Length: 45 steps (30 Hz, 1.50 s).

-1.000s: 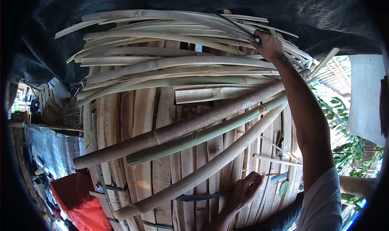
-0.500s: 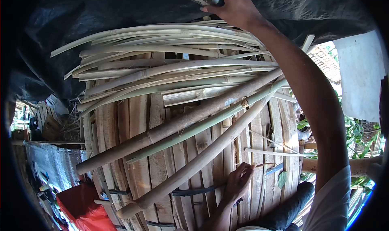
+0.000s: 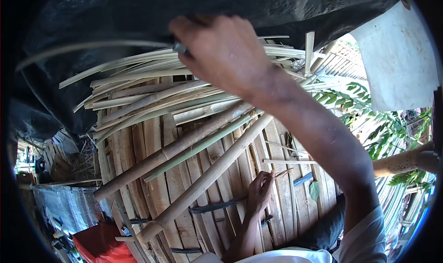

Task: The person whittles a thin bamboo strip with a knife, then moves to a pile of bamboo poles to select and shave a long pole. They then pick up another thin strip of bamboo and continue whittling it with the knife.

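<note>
My right hand (image 3: 226, 51) is raised over the far side of the slatted wooden platform, closed around the handle of a long machete. Its curved blade (image 3: 106, 45) reaches left and is blurred by motion. Low in the view, my left hand (image 3: 261, 189) rests at the slats (image 3: 203, 230) with its fingers pinched together. A small pale tip shows at the fingertips, beside a thin brown piece (image 3: 284, 172); what the fingers hold cannot be made out. Between the hands lie a brown pole (image 3: 170, 152), a green bamboo strip (image 3: 203, 145) and a pale pole (image 3: 207, 182).
Many split bamboo strips (image 3: 138, 88) lie across the platform's far part. Black sheeting (image 3: 115, 14) hangs behind. A white panel (image 3: 397, 60) and leafy branches (image 3: 360, 111) are at right. Red material (image 3: 101, 244) lies at lower left, and a green leaf (image 3: 314, 190) on the slats.
My right hand has moved left and lower in view, with the machete now sweeping out to the left. My left hand keeps its pinch at nearly the same spot. The view has shifted slightly.
</note>
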Available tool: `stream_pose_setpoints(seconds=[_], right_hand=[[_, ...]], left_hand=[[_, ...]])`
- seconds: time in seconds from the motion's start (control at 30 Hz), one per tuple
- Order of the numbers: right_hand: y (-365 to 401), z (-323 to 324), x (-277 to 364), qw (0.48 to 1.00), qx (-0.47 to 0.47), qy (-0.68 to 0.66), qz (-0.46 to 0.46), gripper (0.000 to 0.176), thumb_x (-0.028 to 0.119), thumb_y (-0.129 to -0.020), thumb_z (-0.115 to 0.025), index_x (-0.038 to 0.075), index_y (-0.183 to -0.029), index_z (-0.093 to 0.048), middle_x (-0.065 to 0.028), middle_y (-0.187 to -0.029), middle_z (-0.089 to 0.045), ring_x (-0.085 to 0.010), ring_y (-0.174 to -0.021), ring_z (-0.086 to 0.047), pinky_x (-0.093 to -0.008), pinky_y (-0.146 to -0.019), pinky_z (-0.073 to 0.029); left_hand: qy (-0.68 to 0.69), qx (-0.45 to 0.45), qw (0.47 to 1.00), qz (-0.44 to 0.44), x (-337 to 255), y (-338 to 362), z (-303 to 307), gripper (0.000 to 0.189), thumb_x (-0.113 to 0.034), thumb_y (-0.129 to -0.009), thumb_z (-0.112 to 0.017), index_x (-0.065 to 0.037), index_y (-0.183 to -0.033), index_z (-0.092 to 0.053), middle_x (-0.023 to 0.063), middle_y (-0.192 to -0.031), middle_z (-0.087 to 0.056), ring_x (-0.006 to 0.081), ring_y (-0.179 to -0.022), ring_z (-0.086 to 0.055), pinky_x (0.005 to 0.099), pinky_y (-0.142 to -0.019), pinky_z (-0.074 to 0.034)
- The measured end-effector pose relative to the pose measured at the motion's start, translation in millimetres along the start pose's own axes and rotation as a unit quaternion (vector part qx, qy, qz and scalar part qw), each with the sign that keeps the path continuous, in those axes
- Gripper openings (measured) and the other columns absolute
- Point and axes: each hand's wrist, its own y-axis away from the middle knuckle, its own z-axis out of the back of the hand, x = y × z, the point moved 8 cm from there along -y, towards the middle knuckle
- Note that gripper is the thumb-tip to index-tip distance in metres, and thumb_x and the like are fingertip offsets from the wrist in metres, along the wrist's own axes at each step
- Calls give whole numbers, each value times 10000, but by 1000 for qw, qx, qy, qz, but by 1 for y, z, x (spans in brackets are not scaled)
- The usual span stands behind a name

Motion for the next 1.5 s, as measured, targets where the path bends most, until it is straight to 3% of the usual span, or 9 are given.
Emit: stream_pose_setpoints(seconds=[0.1,0.2,0.3,0.43,0.63,0.7,0.77,0.9,1.5], right_hand=[[44,16,44,1000,-6,-1,12,257,71,-754,-620,-7,-999,-617,-159,-816,-669,-259,-760,-697,-347,-501,-562],[77,21,58,999,27,19,-31,230,72,-756,-615,-4,-973,-627,-155,-826,-668,-233,-864,-676,-325,-522,-562],[82,37,46,998,37,-12,-50,209,72,-757,-614,2,-952,-635,-146,-801,-670,-240,-824,-683,-314,-573,-565],[49,98,13,985,0,-101,-139,167,139,-765,-657,60,-909,-688,-138,-819,-690,-306,-829,-685,-404,-733,-559],[5,187,-38,978,-39,-41,-201,240,265,-832,-640,97,-991,-702,-94,-863,-705,-259,-870,-689,-378,-769,-555],[45,233,-28,971,-104,-50,-211,270,167,-768,-683,-33,-945,-650,-235,-918,-668,-379,-897,-652,-423,-801,-530],[47,178,-75,973,-66,-58,-214,259,285,-808,-657,94,-978,-693,-114,-856,-700,-275,-844,-688,-395,-764,-552],[174,108,-99,926,-17,-86,-367,265,270,-744,-681,71,-919,-675,-164,-835,-681,-351,-830,-659,-447,-772,-537],[152,117,-93,915,18,-142,-377,460,416,-692,-758,17,-915,-702,-184,-873,-690,-320,-860,-675,-373,-806,-536]], left_hand=[[19,-5,1000,-16,9,1,-4,229,-205,-959,-560,15,-898,-565,37,-707,-562,76,-645,-454,266,-586,-391],[-158,26,966,-205,16,7,-5,193,-145,-895,-564,33,-967,-558,97,-771,-576,119,-698,-500,288,-615,-414],[-279,109,940,-165,28,8,-14,181,-142,-906,-562,27,-972,-558,71,-778,-571,110,-696,-481,291,-613,-408],[-101,117,988,-21,18,2,-23,251,-250,-954,-569,-19,-866,-527,-29,-691,-434,51,-657,-370,241,-576,-336],[-138,113,984,-22,6,5,-31,275,-304,-961,-562,-36,-902,-565,-25,-726,-506,55,-684,-422,237,-604,-347],[-114,123,986,-24,9,3,-31,278,-308,-958,-565,-41,-881,-559,-33,-705,-475,50,-667,-399,236,-582,-326],[-123,111,986,-30,12,1,-28,279,-308,-958,-565,-43,-870,-555,-38,-694,-455,47,-657,-381,237,-569,-311],[-144,113,982,-38,22,-4,-30,289,-307,-949,-575,-40,-841,-546,-51,-667,-395,45,-624,-334,240,-532,-276],[-196,92,976,2,30,1,-26,324,-341,-945,-565,-25,-875,-552,-22,-679,-432,70,-631,-382,247,-550,-324]])
